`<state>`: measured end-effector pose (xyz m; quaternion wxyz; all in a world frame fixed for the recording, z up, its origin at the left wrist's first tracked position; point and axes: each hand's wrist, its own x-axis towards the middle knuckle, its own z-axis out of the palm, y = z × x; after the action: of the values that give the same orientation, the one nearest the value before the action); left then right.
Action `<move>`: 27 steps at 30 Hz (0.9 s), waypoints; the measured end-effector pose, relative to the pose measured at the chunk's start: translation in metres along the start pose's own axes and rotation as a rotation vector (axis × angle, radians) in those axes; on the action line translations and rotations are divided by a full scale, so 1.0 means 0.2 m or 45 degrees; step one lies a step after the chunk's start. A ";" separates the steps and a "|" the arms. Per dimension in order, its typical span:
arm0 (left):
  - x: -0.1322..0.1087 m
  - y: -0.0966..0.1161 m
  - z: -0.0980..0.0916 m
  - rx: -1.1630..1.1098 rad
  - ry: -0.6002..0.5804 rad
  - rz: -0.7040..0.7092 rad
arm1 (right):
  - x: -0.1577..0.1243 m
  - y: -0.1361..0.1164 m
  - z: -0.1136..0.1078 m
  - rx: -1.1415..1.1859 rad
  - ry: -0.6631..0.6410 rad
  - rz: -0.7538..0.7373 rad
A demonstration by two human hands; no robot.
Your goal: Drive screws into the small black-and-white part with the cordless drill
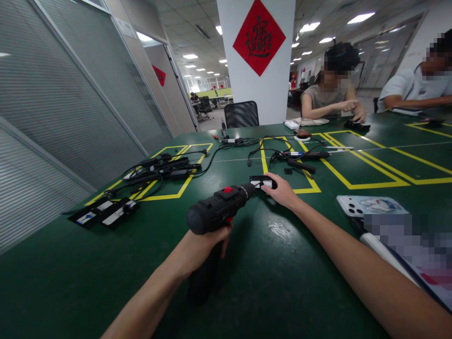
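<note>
My left hand [212,238] is wrapped round the grip of a black cordless drill [219,209] with red buttons. The drill points away and to the right, its bit reaching a small black part with a white face [257,181]. That part is pinched between the thumb and fingers of my right hand [280,189], just above or on the green table [254,263]; I cannot tell which. Whether the bit touches the part or a screw in it is too small to make out.
At the left lie two flat black pieces with white labels [116,213] and a heap of black cables and adapters [169,169]. Ahead are a pen-like tool [293,154] and black strips [301,166]. A phone [370,205] lies right. Two people sit at the far right.
</note>
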<state>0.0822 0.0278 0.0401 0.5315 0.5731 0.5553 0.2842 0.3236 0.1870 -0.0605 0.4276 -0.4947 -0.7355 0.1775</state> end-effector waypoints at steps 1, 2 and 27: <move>0.00 0.00 0.00 0.001 -0.002 0.006 | 0.00 0.00 0.00 -0.002 0.000 0.003; 0.00 0.00 0.00 0.002 -0.005 0.012 | 0.00 0.00 0.00 -0.003 0.001 0.005; 0.00 -0.01 0.00 -0.016 0.030 0.013 | 0.00 0.00 0.00 -0.012 -0.003 0.000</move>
<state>0.0826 0.0268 0.0390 0.5271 0.5693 0.5566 0.2971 0.3239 0.1868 -0.0600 0.4244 -0.4963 -0.7369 0.1747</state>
